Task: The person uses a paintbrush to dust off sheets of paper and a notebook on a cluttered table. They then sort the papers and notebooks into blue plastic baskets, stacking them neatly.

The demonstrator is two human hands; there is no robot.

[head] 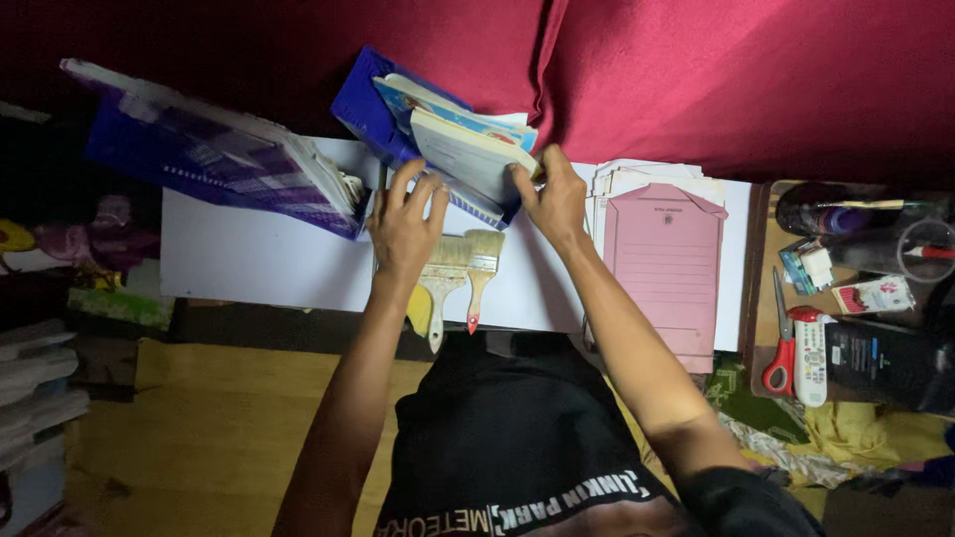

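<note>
Blue folder [366,111]: lying tilted at the far edge of the white board [249,261], stuffed with a stack of booklets [468,149] that is sticking out toward the person.
Left hand [406,227]: resting on the near lower edge of the booklets, fingers spread and pressing; grip is loose, not closing around anything.
Right hand [553,197]: pinching the right corner of the booklets, thumb and fingers clamping the top few; grip is grasping the stack.
Paint brushes [460,267]: two lying side by side on the white board, just under the left hand, handles pointing toward the person, one with a red tip.
Pink file [665,261]: lying flat on the board right of the right hand, on a pile of white papers [637,177].
Checked binder [214,149]: lying tilted left of the blue folder, touching it.
Red cloth [716,80]: hanging behind the board.
Tray side [764,298]: sitting far right, holding red scissors [782,348], a white remote [810,358] and bottles [846,224], well apart from both hands.
</note>
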